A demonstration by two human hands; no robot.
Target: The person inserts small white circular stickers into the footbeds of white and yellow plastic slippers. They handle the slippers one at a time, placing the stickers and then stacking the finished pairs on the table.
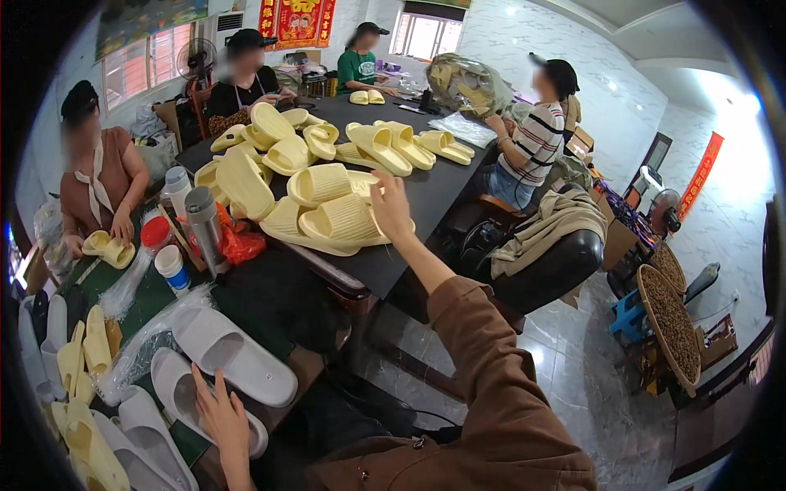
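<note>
My left hand lies with its fingers spread over a light grey slipper on the near left table. A second grey slipper rests right beside it. Reaching forward, my right hand has its fingers bent over the end of a pale yellow slipper, at the near edge of the dark table. Part of its grip is hidden behind the hand. Another yellow slipper with a ribbed strap sits just in front. Behind these, many more yellow slippers are heaped.
A steel flask, a white tub and a red bag stand left of the heap. Clear plastic wrap lies by the grey slippers. Several people sit around the tables. A black chair stands at the right.
</note>
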